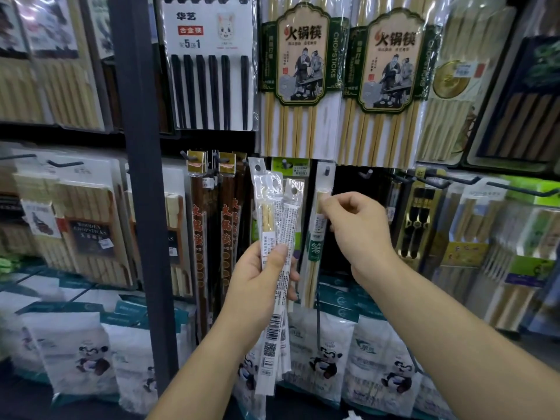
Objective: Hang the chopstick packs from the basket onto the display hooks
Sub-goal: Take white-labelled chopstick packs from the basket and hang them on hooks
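Held packs: a fan of narrow clear chopstick packs [274, 225] stands upright at the middle of the view, punch holes at 12 o'clock. I cannot tell how many there are.
Left fingers: the left hand [257, 286] has its thumb and fingers wrapped round the fan's lower half.
Hanging pack: one slim hanging pack [315, 253] is just beside the fan at its 3 o'clock, with its top hole on a hook [326, 170].
Right fingers: the right hand [354, 228] has narrow, curled fingers that pinch the hanging pack near its top.
Step in hand: this looks like seating one pack on its hook, with the rest waiting in the other hand.
Next move: probably let go, draw one pack from the fan, and thread its small hole over the hook tip. The film is limp, so the hole needs steadying.
Basket: not in view.
Writing, task packs: "箸" is on the hanging pack's green band. The fan's backs carry a barcode, a QR code and fine print too small to read.
Writing, 12 o'clock: the green-framed packs [303, 56] read "火锅筷" and "CHOPSTICKS".
Writing, 11 o'clock: the white pack [209, 28] of black sticks reads "华艺" and "合金筷".
Writing, 9 o'clock: a dark label [91, 234] reads "WOODEN CHOPSTICKS".
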`<state>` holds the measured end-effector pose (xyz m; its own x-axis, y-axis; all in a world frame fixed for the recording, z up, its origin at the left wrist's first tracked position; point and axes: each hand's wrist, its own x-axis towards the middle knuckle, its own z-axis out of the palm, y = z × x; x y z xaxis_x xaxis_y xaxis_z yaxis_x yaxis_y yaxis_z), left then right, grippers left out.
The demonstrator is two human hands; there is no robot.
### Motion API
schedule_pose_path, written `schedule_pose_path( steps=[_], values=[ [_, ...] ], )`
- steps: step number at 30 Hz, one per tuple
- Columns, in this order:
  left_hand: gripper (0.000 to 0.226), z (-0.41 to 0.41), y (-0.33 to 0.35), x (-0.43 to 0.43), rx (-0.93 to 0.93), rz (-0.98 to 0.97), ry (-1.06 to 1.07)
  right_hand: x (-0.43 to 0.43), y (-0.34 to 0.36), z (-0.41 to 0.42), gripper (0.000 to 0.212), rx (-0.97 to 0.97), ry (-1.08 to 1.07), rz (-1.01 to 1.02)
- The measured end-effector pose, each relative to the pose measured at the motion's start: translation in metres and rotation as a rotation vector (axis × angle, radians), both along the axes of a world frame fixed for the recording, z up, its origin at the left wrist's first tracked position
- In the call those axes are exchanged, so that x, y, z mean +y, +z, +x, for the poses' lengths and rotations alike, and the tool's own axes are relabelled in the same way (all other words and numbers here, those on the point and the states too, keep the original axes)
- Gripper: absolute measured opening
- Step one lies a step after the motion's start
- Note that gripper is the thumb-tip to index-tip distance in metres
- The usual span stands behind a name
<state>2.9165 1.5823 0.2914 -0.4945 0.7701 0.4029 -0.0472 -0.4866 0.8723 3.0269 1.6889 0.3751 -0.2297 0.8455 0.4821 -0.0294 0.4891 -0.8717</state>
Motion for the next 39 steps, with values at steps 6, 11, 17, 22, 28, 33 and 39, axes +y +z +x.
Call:
schedule_pose_path(
  steps=[6, 11, 17, 22, 28, 33, 39],
  values=[
    [0.028, 0.006, 0.004, -0.001, -0.013, 0.037, -0.085, -0.018, -0.003, -0.003, 0.016, -0.032, 0.230, -0.047],
    [0.024, 0.004, 0.007, -0.003, -0.005, 0.038, -0.103, -0.019, 0.000, -0.004, 0.015, 0.013, 0.249, -0.059],
    [0.026, 0.003, 0.003, -0.002, 0.003, -0.003, 0.007, -0.013, 0.011, -0.002, 0.021, 0.092, 0.157, -0.064],
    [0.025, 0.000, 0.002, 0.001, -0.013, -0.022, 0.062, -0.002, 0.018, -0.002, 0.032, 0.106, 0.077, -0.029],
    [0.032, 0.000, 0.000, 0.001, 0.019, -0.031, 0.060, 0.002, 0.022, -0.008, 0.031, 0.112, 0.027, -0.015],
    [0.046, 0.000, 0.001, 0.000, 0.025, -0.024, 0.034, 0.005, 0.022, -0.011, 0.032, 0.134, 0.027, -0.030],
    [0.038, 0.001, 0.000, 0.000, 0.034, -0.023, 0.022, 0.012, 0.014, -0.013, 0.037, 0.066, -0.043, -0.018]
  ],
)
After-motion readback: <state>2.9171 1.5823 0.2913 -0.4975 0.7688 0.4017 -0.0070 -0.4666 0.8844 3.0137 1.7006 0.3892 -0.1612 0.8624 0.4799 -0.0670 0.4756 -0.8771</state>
